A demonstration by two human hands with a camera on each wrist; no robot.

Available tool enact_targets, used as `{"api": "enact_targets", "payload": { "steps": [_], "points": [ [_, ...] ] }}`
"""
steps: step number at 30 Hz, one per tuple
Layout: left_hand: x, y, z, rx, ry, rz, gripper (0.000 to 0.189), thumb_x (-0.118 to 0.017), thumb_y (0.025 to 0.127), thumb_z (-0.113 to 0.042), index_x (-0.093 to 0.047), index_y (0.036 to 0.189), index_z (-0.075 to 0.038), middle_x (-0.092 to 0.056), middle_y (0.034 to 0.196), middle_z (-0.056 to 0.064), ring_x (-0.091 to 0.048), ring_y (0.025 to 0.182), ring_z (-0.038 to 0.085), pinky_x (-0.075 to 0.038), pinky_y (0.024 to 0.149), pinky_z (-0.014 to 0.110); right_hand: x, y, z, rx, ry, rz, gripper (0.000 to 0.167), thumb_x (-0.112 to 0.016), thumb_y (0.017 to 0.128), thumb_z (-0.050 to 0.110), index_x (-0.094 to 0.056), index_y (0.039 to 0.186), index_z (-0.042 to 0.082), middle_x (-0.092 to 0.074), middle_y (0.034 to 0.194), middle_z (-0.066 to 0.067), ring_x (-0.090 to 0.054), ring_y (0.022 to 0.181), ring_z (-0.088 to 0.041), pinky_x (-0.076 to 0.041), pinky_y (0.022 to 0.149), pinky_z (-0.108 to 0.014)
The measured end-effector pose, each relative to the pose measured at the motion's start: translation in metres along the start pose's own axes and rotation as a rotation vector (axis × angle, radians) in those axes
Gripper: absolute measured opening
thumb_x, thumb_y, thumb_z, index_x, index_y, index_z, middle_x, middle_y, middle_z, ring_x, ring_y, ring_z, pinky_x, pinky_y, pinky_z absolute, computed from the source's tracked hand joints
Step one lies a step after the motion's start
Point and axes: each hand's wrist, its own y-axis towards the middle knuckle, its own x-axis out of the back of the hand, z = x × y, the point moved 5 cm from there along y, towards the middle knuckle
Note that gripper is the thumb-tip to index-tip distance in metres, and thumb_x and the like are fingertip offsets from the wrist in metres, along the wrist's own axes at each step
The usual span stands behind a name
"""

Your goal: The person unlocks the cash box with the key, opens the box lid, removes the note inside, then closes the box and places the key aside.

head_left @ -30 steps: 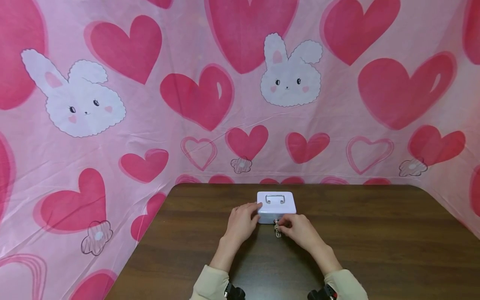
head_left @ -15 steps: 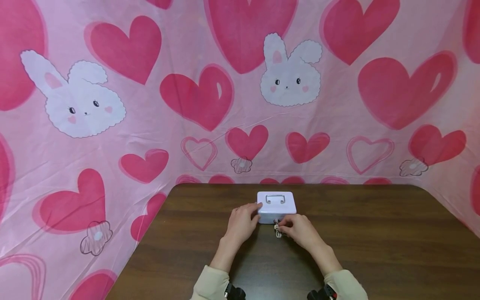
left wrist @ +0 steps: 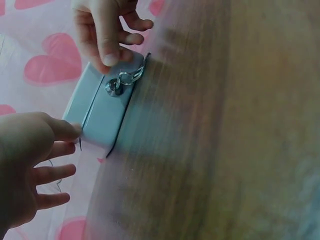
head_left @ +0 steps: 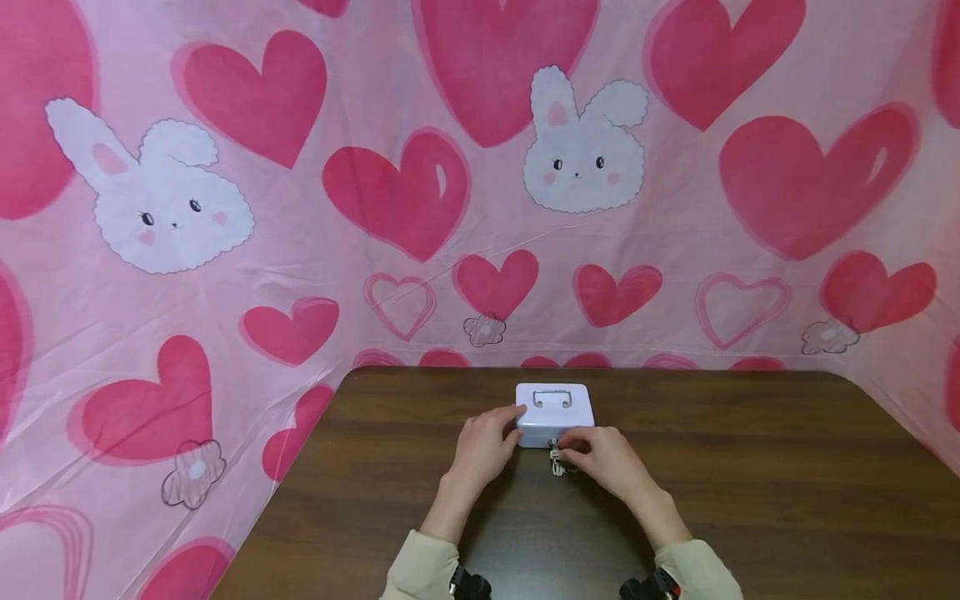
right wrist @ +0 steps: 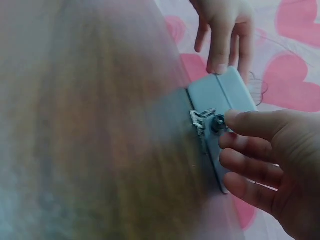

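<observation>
A small white box point(head_left: 543, 419) sits near the far edge of the brown table point(head_left: 750, 475). Its lid is down, and a thin metal handle point(head_left: 552, 392) lies on top. On the front of the box there is a round, shiny lock point(left wrist: 114, 89). Little metal keys point(head_left: 557, 469) hang from the lock and reach down by the bottom edge of the box.

The left hand point(head_left: 482, 443) is at the left side of the box. One fingertip touches the top edge. The left wrist view shows this hand spread wide, with its other fingers apart and pretty straight.

The right hand point(head_left: 603, 460) is at the front. Its thumb and first finger are close together, right by the lock. The other fingers are a bit bent. I can't tell if it pinches anything.

Both arms have cream sleeves point(head_left: 422, 567), and each one has a black camera point(head_left: 471, 586) by the wrist. Behind the table hangs a pink cloth point(head_left: 525, 233) with big red hearts point(head_left: 397, 196) and two white bunny faces point(head_left: 585, 179). It also has some flowers point(head_left: 483, 332) drawn with dark lines.
</observation>
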Motion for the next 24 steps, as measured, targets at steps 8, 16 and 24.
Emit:
{"api": "enact_targets", "payload": {
  "steps": [8, 16, 24],
  "points": [
    [-0.002, 0.001, 0.0, 0.007, 0.005, 0.023, 0.04, -0.07, 0.092, -0.022, -0.066, 0.132, -0.02, -0.069, 0.127, 0.003, -0.066, 0.115, 0.023, -0.049, 0.098, 0.049, 0.015, 0.0, -0.001, 0.002, 0.029, -0.052, 0.008, -0.078, 0.085, 0.015, -0.077, 0.092, 0.015, -0.072, 0.082, 0.008, -0.057, 0.07, -0.004, -0.051, 0.065, -0.021],
    [0.0, 0.002, 0.006, 0.049, -0.048, 0.049, 0.043, -0.069, 0.093, -0.027, -0.063, 0.135, -0.02, -0.067, 0.131, 0.003, -0.063, 0.118, 0.023, -0.048, 0.102, 0.049, 0.036, -0.001, -0.006, -0.029, 0.032, -0.153, 0.013, -0.079, 0.084, 0.016, -0.077, 0.096, 0.013, -0.073, 0.088, 0.002, -0.058, 0.072, -0.009, -0.053, 0.067, -0.024],
    [0.007, 0.003, 0.016, 0.104, -0.072, 0.031, 0.04, -0.069, 0.093, -0.028, -0.065, 0.132, -0.021, -0.066, 0.131, 0.003, -0.063, 0.117, 0.025, -0.048, 0.102, 0.05, 0.049, -0.005, -0.015, -0.05, 0.015, -0.223, 0.014, -0.078, 0.085, 0.016, -0.076, 0.098, 0.012, -0.073, 0.093, -0.002, -0.06, 0.076, -0.013, -0.055, 0.071, -0.03]
  ]
}}
